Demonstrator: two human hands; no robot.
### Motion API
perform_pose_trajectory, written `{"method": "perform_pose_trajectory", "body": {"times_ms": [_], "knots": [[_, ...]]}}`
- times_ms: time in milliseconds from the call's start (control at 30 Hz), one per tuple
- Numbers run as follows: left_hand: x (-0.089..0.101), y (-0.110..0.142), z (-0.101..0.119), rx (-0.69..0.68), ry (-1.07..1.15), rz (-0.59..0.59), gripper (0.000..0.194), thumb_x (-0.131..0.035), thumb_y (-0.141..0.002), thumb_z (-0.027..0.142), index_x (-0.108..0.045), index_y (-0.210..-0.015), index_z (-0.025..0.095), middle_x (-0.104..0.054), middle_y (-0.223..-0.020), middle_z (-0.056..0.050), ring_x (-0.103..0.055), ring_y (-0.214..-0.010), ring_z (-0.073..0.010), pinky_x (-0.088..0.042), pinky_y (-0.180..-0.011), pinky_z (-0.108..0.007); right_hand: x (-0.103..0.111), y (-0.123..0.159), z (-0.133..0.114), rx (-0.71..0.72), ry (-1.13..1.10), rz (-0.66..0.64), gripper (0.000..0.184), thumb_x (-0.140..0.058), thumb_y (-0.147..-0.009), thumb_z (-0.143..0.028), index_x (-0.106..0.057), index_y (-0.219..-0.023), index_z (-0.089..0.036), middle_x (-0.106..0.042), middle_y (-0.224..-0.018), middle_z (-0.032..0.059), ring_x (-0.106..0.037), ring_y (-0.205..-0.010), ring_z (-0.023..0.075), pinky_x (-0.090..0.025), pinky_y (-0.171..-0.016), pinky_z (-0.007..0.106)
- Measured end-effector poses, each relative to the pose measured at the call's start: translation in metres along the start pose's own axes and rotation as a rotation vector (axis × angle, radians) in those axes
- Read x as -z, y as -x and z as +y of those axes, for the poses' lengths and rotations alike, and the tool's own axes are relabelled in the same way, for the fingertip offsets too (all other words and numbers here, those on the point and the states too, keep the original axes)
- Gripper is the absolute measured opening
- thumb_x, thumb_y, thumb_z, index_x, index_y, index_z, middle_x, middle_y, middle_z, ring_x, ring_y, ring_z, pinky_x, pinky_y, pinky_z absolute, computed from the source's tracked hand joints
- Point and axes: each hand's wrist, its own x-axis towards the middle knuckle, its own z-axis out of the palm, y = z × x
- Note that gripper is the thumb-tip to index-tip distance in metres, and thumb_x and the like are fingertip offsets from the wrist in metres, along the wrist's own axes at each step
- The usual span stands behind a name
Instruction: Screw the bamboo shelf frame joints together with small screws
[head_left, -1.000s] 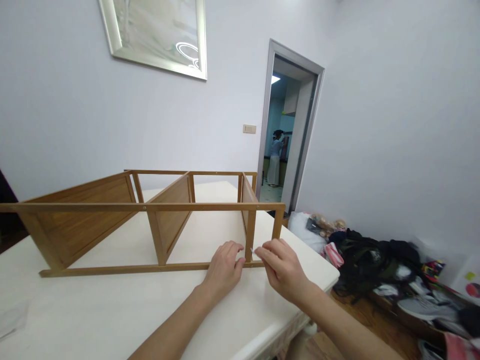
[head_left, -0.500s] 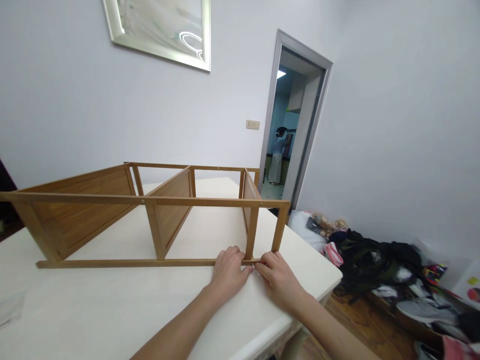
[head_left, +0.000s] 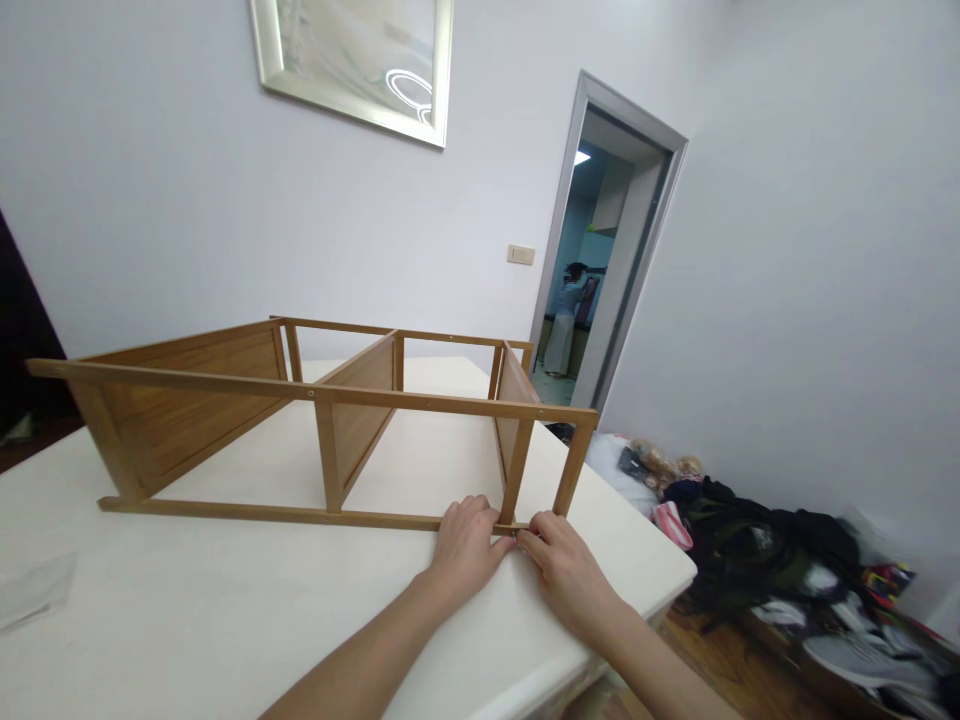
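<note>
A brown wooden shelf rack [head_left: 360,515] lies on its side on the white table [head_left: 225,610], with three slatted or panelled shelves between its rails. My left hand [head_left: 466,545] is closed around the lower near rail, close to the rack's right end. Just right of it, my right hand [head_left: 559,560] has its fingers at the same rail, beside the end upright. Between my two thumbs, against the rail, a tiny silvery piece [head_left: 514,536] shows; it looks like a screw, but most of it is hidden by the fingertips.
A clear plastic bag [head_left: 37,592] lies at the table's left. Clothes and bags [head_left: 757,540] are heaped on the right, with a grey shoe [head_left: 862,660] near them. Through the doorway [head_left: 592,250] another person [head_left: 568,315] stands in a farther room. A framed picture [head_left: 352,115] hangs above.
The view has shifted left and tilted slightly, so the rack and doorway sit farther right. Both hands stay at the same rail spot; the silvery piece shows less between the thumbs.
</note>
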Motion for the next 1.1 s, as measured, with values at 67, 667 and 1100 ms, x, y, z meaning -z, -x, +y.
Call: {"method": "perform_pose_trajectory", "body": {"times_ms": [67, 667, 1100], "knots": [[-0.001, 0.0, -0.001, 0.007, 0.007, -0.011, 0.023, -0.06, -0.087, 0.04, -0.071, -0.09, 0.02, -0.067, -0.103, -0.008, -0.059, -0.102, -0.0258, -0.041, -0.088, -0.037, -0.003, 0.001, 0.0, -0.009, 0.01, -0.007, 0.025, -0.044, -0.09, 0.001, -0.06, -0.082, -0.016, -0.054, -0.084, 0.0044, -0.048, -0.075, 0.0167, -0.037, -0.068, 0.029], [-0.002, 0.001, -0.001, -0.004, 0.029, 0.017, 0.025, -0.062, -0.086, 0.043, -0.07, -0.088, 0.019, -0.067, -0.1, -0.007, -0.058, -0.102, -0.026, -0.04, -0.088, -0.038, -0.006, 0.001, 0.004, -0.073, 0.062, -0.05, 0.022, -0.048, -0.089, -0.001, -0.061, -0.082, -0.017, -0.057, -0.078, 0.0031, -0.05, -0.072, 0.017, -0.037, -0.068, 0.03], [0.0, 0.003, 0.002, 0.005, 0.017, 0.027, 0.023, -0.06, -0.085, 0.038, -0.07, -0.087, 0.018, -0.065, -0.1, -0.008, -0.058, -0.101, -0.0267, -0.04, -0.089, -0.039, 0.001, -0.001, -0.007, 0.076, 0.237, -0.006, 0.024, -0.046, -0.088, 0.0, -0.057, -0.075, -0.017, -0.054, -0.08, 0.0069, -0.046, -0.075, 0.0205, -0.038, -0.069, 0.034]]}}
